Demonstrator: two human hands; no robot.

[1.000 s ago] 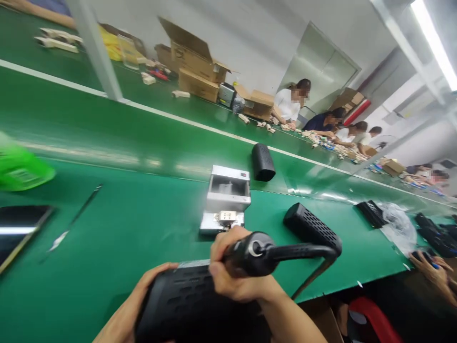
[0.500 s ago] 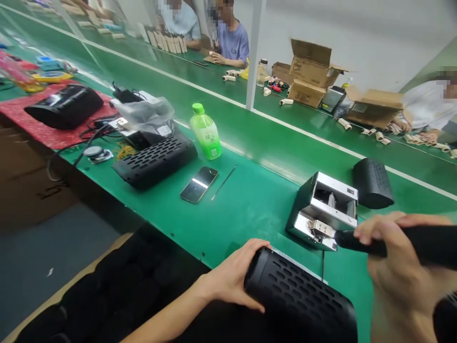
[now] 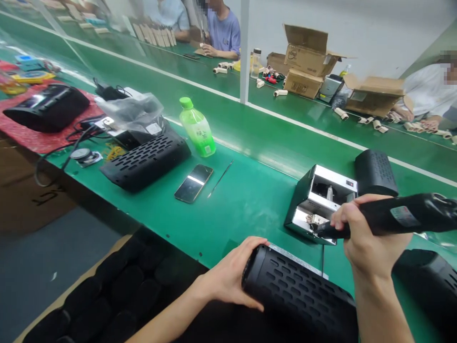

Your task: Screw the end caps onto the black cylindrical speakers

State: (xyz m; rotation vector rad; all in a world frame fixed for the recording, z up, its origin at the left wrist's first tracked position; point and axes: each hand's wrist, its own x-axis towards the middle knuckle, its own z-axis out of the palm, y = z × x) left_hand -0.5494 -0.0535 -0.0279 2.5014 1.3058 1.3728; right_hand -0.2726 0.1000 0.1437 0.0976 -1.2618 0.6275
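My left hand (image 3: 235, 272) grips the end of a black slotted housing (image 3: 303, 295) at the table's near edge, thumb below and fingers on top. A light metallic strip shows along the housing's far edge. In my right hand (image 3: 371, 243) is a black electric screwdriver (image 3: 403, 214), its nose pointing left. That nose is at the front of a silver and black screw feeder (image 3: 302, 212), and the bit's tip is hidden there. Behind the feeder stands another black housing (image 3: 375, 172); one more dark housing (image 3: 428, 281) lies right of my right forearm.
Left on the green table (image 3: 243, 209) are a phone (image 3: 193, 183), a thin rod (image 3: 220, 178), a green-capped bottle (image 3: 197, 127), a slotted housing (image 3: 146, 161) and a speaker (image 3: 84, 156). Dark rounded parts (image 3: 89, 290) fill a box below. Co-workers sit across, near open cartons (image 3: 307, 57).
My right hand and the electric screwdriver have shifted left, with the nose closer in at the screw feeder. The left hand keeps its grip on the housing. The view has tilted slightly.
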